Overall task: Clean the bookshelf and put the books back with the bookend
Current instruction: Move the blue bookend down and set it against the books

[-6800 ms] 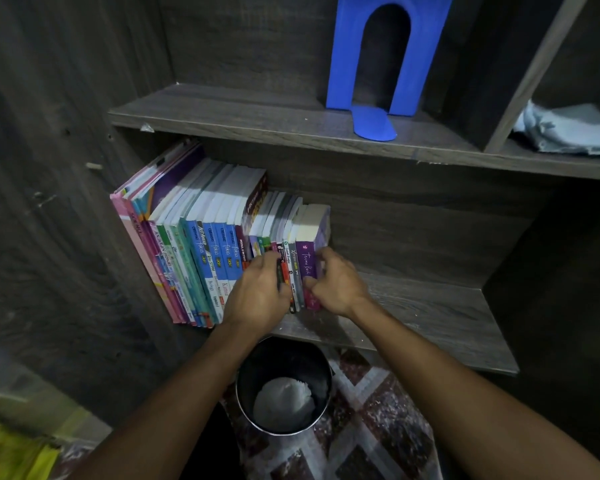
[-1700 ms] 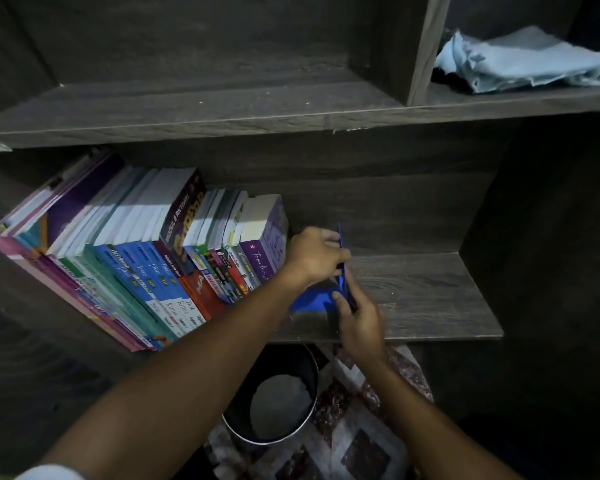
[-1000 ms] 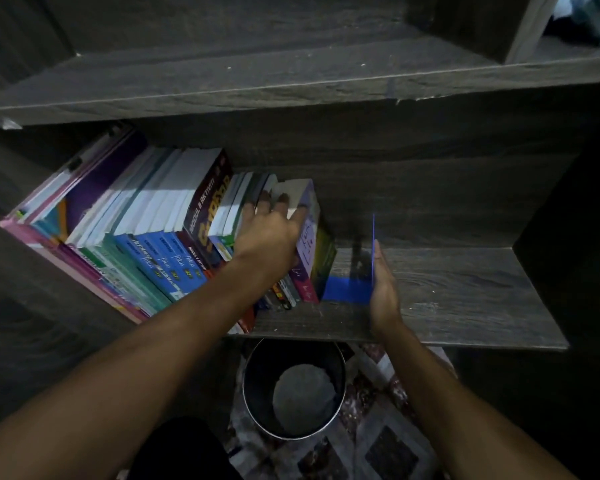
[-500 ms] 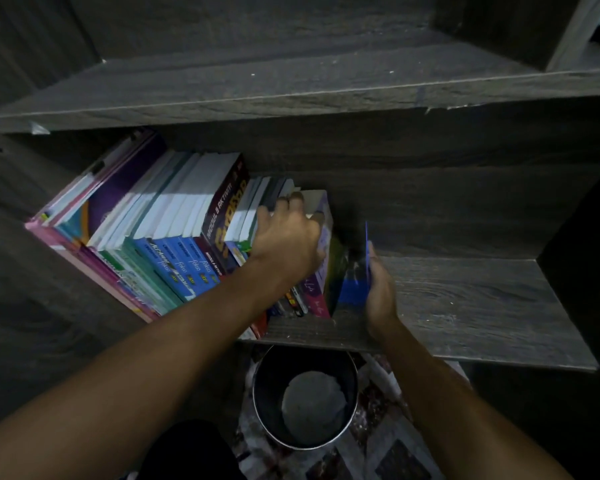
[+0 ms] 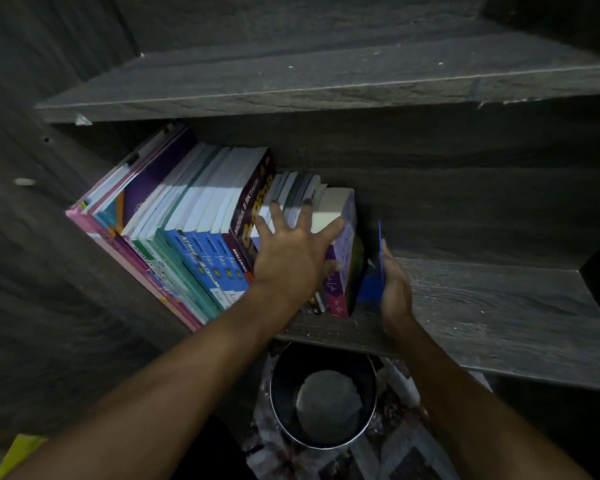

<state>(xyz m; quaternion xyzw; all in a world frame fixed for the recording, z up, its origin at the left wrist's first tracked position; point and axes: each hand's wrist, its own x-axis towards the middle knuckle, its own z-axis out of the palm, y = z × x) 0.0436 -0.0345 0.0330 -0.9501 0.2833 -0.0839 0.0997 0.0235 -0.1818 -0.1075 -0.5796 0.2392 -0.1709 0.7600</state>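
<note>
Bookend (image 5: pixel 369 287), blue sheet metal, L-shaped. It stands on the lower shelf board (image 5: pixel 499 306) between the two hands. Its upright plate is seen edge-on, and its flat foot points toward the books. It lies against the right hand and just beside the last book of the row.

Right hand (image 5: pixel 395 289): flat, with the fingers straight and together, laid against the outer face of the upright plate. The fingertips point up and into the shelf. Whether the thumb hooks round the plate cannot be told. The bare forearm enters from the lower right.

Left hand (image 5: pixel 291 258): wide, with the fingers spread and the palm on the top edges and spines at the row's right end. It grips nothing. The thumb stretches toward the right hand across the thick purple-spined book (image 5: pixel 340 258). The forearm enters from the lower left and covers some lower spines.

Row of books (image 5: pixel 194 220): runs outward from the left hand, packed side by side with the spines facing out. Colours are blue, teal and pink, with one maroon spine lettered in yellow. The row ends at the grey wood-grain side panel (image 5: pixel 32 271).

Lower shelf board, grey wood-grain: runs on past the right hand.

Upper shelf board (image 5: pixel 326 77), same material: above both hands.

Round dark metal bin (image 5: pixel 281 375): below the wrists, in front of the shelf edge, with pale grey crumpled matter inside. It stands on a patterned floor (image 5: pixel 395 455).

Yellow item (image 5: pixel 18 448): far below the left forearm and cut by the frame, so its kind cannot be told.
</note>
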